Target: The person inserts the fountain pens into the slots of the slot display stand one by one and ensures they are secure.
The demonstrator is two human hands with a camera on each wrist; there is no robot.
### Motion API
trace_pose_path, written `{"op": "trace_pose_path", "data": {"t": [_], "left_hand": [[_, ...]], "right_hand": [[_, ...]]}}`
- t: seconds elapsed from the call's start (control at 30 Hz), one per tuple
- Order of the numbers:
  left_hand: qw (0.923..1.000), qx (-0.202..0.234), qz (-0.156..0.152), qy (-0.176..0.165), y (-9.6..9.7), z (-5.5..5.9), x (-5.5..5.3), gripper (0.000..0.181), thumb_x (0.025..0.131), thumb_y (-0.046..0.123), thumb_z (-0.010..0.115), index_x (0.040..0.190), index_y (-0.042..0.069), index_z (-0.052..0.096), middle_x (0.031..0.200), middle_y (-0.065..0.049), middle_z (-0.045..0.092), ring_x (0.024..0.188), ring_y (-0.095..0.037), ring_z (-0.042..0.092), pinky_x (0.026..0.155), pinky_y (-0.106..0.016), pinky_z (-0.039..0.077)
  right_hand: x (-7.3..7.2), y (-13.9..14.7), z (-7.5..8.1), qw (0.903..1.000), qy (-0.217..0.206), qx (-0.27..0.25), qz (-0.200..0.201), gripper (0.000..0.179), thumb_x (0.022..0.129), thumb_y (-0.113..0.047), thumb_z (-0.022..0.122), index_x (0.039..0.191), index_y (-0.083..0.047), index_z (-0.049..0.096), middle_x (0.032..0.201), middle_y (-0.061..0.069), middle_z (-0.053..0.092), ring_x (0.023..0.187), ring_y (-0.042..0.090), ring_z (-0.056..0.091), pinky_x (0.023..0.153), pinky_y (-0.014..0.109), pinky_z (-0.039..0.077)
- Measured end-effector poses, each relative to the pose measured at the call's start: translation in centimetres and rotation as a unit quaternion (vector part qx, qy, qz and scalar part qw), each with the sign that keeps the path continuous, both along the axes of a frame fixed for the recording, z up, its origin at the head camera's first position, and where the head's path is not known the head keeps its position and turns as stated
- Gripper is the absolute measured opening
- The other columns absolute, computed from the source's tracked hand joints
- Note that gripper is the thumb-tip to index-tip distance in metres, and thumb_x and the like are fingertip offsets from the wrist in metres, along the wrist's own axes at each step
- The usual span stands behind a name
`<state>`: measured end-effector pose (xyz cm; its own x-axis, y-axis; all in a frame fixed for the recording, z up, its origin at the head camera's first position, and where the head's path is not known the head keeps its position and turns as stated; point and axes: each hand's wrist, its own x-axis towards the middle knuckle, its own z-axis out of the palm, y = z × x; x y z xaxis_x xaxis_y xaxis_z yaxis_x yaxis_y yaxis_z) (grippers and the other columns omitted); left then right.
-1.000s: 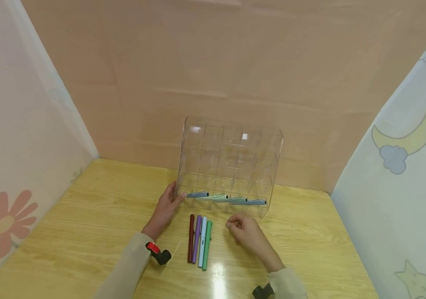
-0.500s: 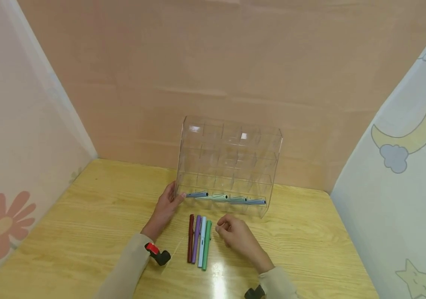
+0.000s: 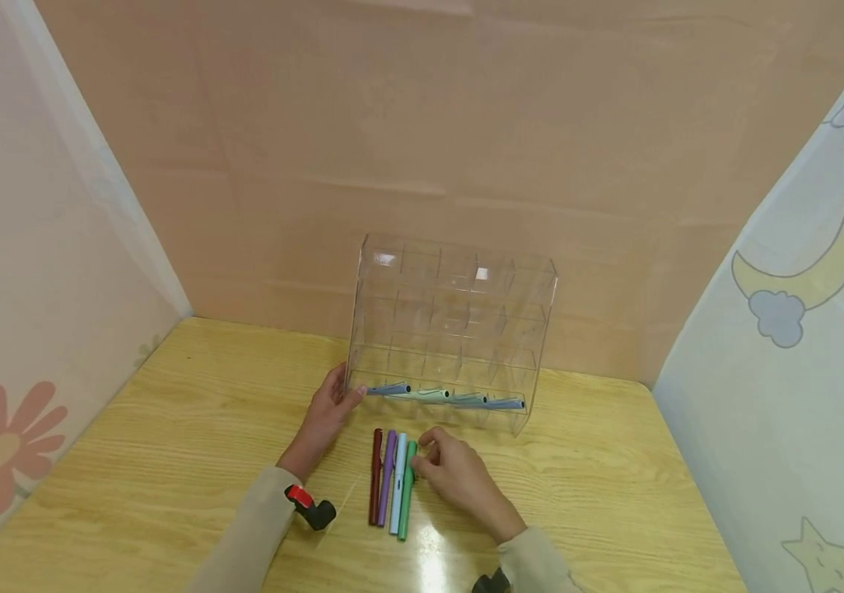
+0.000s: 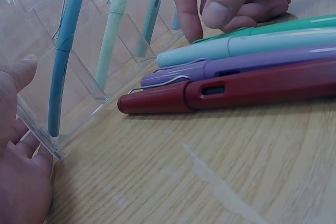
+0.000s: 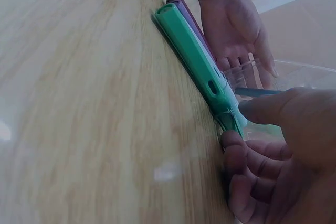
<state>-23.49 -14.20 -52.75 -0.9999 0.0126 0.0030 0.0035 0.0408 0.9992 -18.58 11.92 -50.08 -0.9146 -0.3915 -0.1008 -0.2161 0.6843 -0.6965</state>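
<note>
- Clear rack (image 3: 454, 317) stands on the wooden table (image 3: 192, 428) before a tan backdrop (image 3: 466, 123); counting the clock from my loose pens, with twelve at the backdrop, it sits at about one o'clock.
- At half past ten, my left hand (image 3: 325, 414) holds the rack by its edge, at the rack's own eight o'clock: thumb over the front, fingers round behind.
- Between two and three o'clock, my right hand (image 3: 454, 471) has its fingers bent and the thumb and index finger a little apart, right at the cap end of the green pen; whether they touch it I cannot tell.
- Loose pens lie side by side on the table, caps towards the rack, each pointing at roughly twelve: dark red pen (image 3: 375, 478), purple pen (image 3: 387, 478), pale blue pen (image 3: 398, 484), green pen (image 3: 406, 494).
- Four more lean in the rack's lowest tier, from its eight o'clock round to five: blue pen (image 3: 389, 388), pale green pen (image 3: 431, 395), teal pen (image 3: 469, 399) and second blue pen (image 3: 505, 403).
- Small black devices sit at my beige cuffs, the left one (image 3: 324, 515), with a red patch, between eight and nine, the right one (image 3: 491, 582) between four and five.
</note>
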Motion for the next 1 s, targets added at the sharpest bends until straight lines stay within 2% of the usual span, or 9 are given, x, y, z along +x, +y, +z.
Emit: {"op": "trace_pose_path", "data": {"t": [0.2, 0.4, 0.63, 0.73, 0.87, 1.0], "left_hand": [[1.0000, -0.002, 0.001, 0.003, 0.1, 0.0, 0.1, 0.070, 0.110, 0.021, 0.060, 0.168, 0.007, 0.024, 0.176, -0.023, 0.026, 0.166, -0.041, 0.021, 0.136, -0.057, 0.022], [0.9999, -0.013, 0.001, -0.007, 0.0, 0.1, 0.1, 0.071, 0.111, 0.024, 0.060, 0.169, 0.006, 0.022, 0.177, -0.023, 0.024, 0.166, -0.042, 0.020, 0.135, -0.057, 0.021], [0.9997, -0.011, 0.000, -0.020, -0.1, 0.3, 0.2, 0.075, 0.110, 0.025, 0.061, 0.170, 0.008, 0.020, 0.178, -0.020, 0.022, 0.167, -0.039, 0.020, 0.136, -0.055, 0.021], [0.9998, -0.012, -0.001, -0.017, -0.1, 0.3, 0.2, 0.074, 0.111, 0.025, 0.060, 0.170, 0.007, 0.019, 0.178, -0.022, 0.021, 0.167, -0.041, 0.019, 0.136, -0.056, 0.021], [0.9999, -0.012, 0.001, -0.011, -0.1, 0.3, 0.2, 0.073, 0.111, 0.025, 0.060, 0.169, 0.006, 0.020, 0.177, -0.023, 0.023, 0.166, -0.042, 0.021, 0.135, -0.057, 0.022], [0.9999, -0.012, -0.002, -0.005, -0.1, 0.3, 0.1, 0.073, 0.111, 0.026, 0.060, 0.169, 0.006, 0.021, 0.177, -0.023, 0.023, 0.166, -0.042, 0.021, 0.135, -0.057, 0.022]], "right_hand": [[0.1, -0.3, 0.0, 0.9999, 0.006, 0.012, 0.010, 0.045, 0.102, -0.039, 0.072, 0.133, -0.007, 0.064, 0.087, -0.005, 0.070, 0.070, 0.007, 0.060, 0.059, 0.026, 0.049], [0.1, -0.3, 0.3, 0.9996, -0.012, 0.016, 0.018, 0.045, 0.102, -0.036, 0.072, 0.135, -0.007, 0.063, 0.089, -0.003, 0.073, 0.070, 0.009, 0.062, 0.059, 0.029, 0.050], [0.1, -0.9, 0.9, 0.9989, -0.025, 0.037, 0.015, 0.044, 0.100, -0.032, 0.070, 0.136, -0.007, 0.062, 0.086, -0.003, 0.071, 0.061, 0.011, 0.059, 0.053, 0.029, 0.048], [0.0, -1.2, 1.0, 0.9985, -0.009, 0.052, 0.014, 0.044, 0.097, -0.028, 0.068, 0.135, -0.007, 0.061, 0.077, -0.007, 0.066, 0.055, 0.009, 0.054, 0.048, 0.026, 0.044], [0.0, -1.4, 0.9, 0.9967, 0.025, 0.075, 0.015, 0.041, 0.095, -0.021, 0.067, 0.132, -0.005, 0.060, 0.061, -0.010, 0.051, 0.049, 0.007, 0.043, 0.044, 0.023, 0.036], [0.1, -1.2, 0.8, 0.9940, 0.049, 0.096, 0.017, 0.030, 0.097, -0.017, 0.065, 0.123, -0.005, 0.060, 0.059, -0.011, 0.041, 0.047, 0.006, 0.037, 0.043, 0.022, 0.032]]}}
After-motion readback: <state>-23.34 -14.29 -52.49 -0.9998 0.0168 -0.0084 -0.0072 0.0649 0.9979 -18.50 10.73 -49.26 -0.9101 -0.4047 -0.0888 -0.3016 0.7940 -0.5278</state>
